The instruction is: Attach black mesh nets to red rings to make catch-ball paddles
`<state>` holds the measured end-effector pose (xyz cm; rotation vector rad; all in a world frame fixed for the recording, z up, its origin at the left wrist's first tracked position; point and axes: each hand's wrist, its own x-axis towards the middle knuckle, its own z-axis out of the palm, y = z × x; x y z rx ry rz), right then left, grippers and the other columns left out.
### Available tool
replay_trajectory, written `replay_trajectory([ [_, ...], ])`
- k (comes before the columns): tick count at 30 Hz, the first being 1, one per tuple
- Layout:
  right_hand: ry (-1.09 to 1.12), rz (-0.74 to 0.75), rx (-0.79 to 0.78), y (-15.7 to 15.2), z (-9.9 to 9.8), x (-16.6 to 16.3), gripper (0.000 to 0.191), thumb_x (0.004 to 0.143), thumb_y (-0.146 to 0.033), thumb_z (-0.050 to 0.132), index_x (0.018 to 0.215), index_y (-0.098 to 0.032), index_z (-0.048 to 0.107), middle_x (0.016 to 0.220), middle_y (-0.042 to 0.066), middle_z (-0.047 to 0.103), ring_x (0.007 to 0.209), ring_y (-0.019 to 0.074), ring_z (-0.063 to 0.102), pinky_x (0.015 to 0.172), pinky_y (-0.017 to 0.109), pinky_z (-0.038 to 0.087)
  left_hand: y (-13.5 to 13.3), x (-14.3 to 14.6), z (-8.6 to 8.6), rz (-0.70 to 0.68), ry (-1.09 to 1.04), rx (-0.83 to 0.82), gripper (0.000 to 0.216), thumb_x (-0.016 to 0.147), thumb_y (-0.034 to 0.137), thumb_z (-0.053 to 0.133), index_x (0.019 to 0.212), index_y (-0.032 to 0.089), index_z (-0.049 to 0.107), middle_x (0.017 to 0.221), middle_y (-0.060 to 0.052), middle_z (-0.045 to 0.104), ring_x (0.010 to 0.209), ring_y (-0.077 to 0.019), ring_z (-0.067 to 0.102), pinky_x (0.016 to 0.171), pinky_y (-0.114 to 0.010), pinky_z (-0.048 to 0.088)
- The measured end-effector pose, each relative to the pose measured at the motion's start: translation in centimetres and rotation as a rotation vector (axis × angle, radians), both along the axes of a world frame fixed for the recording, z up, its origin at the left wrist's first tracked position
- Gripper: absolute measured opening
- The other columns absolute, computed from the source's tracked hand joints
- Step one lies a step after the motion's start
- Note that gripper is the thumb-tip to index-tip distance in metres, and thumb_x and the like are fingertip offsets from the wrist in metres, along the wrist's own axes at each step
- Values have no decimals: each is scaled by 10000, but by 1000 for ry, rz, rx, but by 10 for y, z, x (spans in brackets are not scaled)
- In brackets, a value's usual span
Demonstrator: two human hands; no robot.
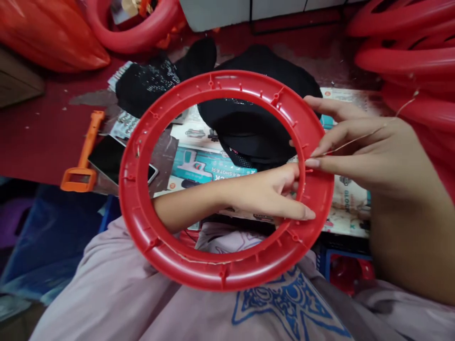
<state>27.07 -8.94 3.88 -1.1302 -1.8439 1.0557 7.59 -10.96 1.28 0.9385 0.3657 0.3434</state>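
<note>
A red plastic ring (pixel 137 213), shaped like a hollow half-shell with small posts and ribs on its inner face, is held up above the lap. My left hand (pixel 268 194) reaches through the middle of the ring and grips its right rim, thumb pressed on the inner face and fingers curled behind. At that same rim, my right hand (pixel 380 147) pinches a thin light wire (pixel 362 139) between thumb and forefinger. The wire's loose end trails back over the right hand. Along the ring's lower channel, more of the wire lies against the ribs.
Printed cardboard (pixel 192 163) covers the red bench ahead, with black cloth pieces (pixel 256 128) on it. To the left lie a phone (pixel 106 158) and an orange plastic handle (pixel 85 151). Red rings (pixel 398 57) are stacked at right. A blue crate (pixel 323 265) sits below.
</note>
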Motion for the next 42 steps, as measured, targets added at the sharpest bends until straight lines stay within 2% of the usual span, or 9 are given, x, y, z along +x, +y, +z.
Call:
replay_trajectory([
  [6, -124, -10, 35, -2, 3, -4, 63, 729, -299, 770, 709, -278, 714, 1405, -85, 560, 1246, 263, 572, 712, 337, 523, 3, 7, 5, 176, 34, -52, 281, 746, 139, 722, 929, 151, 510, 787, 26, 567, 678, -76, 557, 614, -198, 479],
  [12, -157, -3, 55, 0, -6, -4, 90, 705, -344, 765, 685, -282, 703, 1383, -63, 577, 1023, 232, 664, 605, 313, 512, -2, 15, -2, 290, 89, 74, 99, 826, 121, 550, 873, 178, 484, 712, 46, 516, 609, -71, 515, 538, -188, 440],
  [14, -140, 21, 73, 2, -10, -3, 89, 711, -349, 773, 698, -292, 706, 1371, -55, 581, 1058, 238, 650, 655, 310, 542, -3, 14, -4, 289, 137, 131, 137, 794, 92, 502, 883, 192, 471, 708, 46, 516, 582, -80, 514, 501, -196, 429],
  [17, -98, 77, 90, 5, -11, -1, 114, 725, -369, 785, 710, -283, 711, 1359, -30, 574, 1193, 283, 583, 927, 387, 542, -4, 12, -4, 294, 152, 207, 227, 718, 65, 481, 891, 207, 443, 705, 61, 497, 563, -78, 491, 489, -199, 423],
  [20, -32, 137, 71, 6, -10, 0, 88, 732, -326, 794, 737, -272, 725, 1412, -20, 518, 1281, 303, 517, 1118, 481, 410, -4, 8, -2, 256, 194, 245, 252, 697, 68, 479, 895, 211, 417, 692, 72, 476, 551, -72, 468, 487, -195, 409],
  [25, 59, 174, 113, 5, -8, -2, 87, 736, -211, 788, 781, -264, 737, 1494, -18, 443, 1397, 287, 400, 1202, 490, 280, -3, 4, 3, 134, 183, 278, 297, 705, 82, 499, 958, 205, 404, 789, 42, 542, 670, -112, 551, 561, -225, 466],
  [30, 70, 173, 111, 5, -6, -4, 39, 774, -245, 759, 795, -271, 738, 1443, -19, 505, 1346, 263, 468, 1165, 496, 338, -1, 1, 8, 48, 213, 320, 295, 728, 109, 521, 982, 201, 402, 850, 19, 564, 757, -133, 560, 638, -254, 502],
  [35, 53, 251, 43, 8, -4, 1, 46, 775, -270, 763, 737, -246, 752, 1206, 37, 635, 1137, 216, 606, 975, 384, 523, -1, 1, 6, -25, 214, 435, 235, 737, 72, 514, 886, 206, 393, 802, 31, 516, 692, -106, 503, 599, -225, 466],
  [42, 5, 266, 99, 11, -2, 4, 21, 761, -285, 771, 751, -300, 781, 1077, 22, 671, 992, 205, 648, 893, 349, 563, -2, 1, 10, -114, 188, 432, 208, 756, 75, 512, 886, 202, 410, 836, 17, 508, 723, -114, 500, 640, -247, 483],
])
